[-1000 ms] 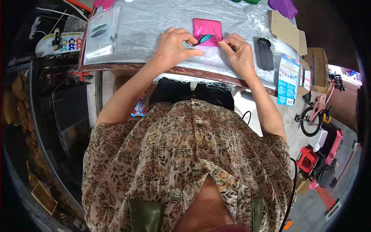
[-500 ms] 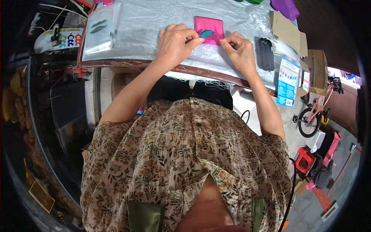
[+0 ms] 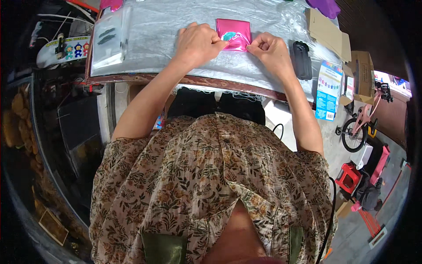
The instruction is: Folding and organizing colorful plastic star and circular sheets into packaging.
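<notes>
A shiny pink folded square packet point(image 3: 235, 26) lies on the silver-grey table cover point(image 3: 162, 39); a teal rounded patch point(image 3: 228, 36) shows on its front. My left hand point(image 3: 195, 46) is closed, thumb and forefinger pinching the packet's lower left edge. At the lower right corner, my right hand point(image 3: 271, 52) pinches the same packet between thumb and forefinger, its other fingers curled. The lower part looks creased and glossy between the two grips. Whether the pink material is foil, film or fabric I cannot tell.
Left on the table lies a clear plastic bag point(image 3: 110, 46) with dark pieces. At right are black flat items point(image 3: 301, 60), a blue-and-white box point(image 3: 328, 90), beige cardboard point(image 3: 327, 33) and purple material point(image 3: 324, 8). The table's brown edge point(image 3: 211, 82) runs in front of me.
Both hands stay pinched on the pink packet's lower edge. It has shifted slightly left in view, and its lower part looks shinier and more stretched.
</notes>
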Demonstrator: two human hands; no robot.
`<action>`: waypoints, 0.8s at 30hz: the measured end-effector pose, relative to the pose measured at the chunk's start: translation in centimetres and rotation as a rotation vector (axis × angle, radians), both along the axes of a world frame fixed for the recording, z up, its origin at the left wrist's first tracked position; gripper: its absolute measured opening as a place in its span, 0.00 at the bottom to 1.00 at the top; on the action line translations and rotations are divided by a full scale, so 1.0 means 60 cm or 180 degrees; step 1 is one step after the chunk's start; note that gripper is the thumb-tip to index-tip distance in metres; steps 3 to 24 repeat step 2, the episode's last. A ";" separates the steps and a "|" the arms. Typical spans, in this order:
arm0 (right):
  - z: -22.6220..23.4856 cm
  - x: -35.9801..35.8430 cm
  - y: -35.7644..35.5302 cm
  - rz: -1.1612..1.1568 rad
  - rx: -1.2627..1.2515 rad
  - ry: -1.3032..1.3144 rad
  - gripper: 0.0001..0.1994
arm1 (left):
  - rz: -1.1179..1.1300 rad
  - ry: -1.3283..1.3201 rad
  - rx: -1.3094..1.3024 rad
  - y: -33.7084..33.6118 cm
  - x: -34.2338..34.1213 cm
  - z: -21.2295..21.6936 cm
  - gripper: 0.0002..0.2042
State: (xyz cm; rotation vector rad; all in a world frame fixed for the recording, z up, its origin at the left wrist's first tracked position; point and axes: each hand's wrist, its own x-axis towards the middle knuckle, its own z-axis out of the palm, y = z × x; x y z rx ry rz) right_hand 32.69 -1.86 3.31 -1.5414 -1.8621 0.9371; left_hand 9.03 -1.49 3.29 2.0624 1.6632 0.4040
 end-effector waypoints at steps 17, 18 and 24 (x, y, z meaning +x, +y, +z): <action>-0.006 0.003 -0.006 -0.0065 0.0019 0.0069 0.07 | 0.0004 0.0049 -0.0129 0.002 -0.001 0.004 0.16; -0.006 0.003 -0.006 -0.0065 0.0019 0.0069 0.07 | 0.0004 0.0049 -0.0129 0.002 -0.001 0.004 0.16; -0.006 0.003 -0.006 -0.0065 0.0019 0.0069 0.07 | 0.0004 0.0049 -0.0129 0.002 -0.001 0.004 0.16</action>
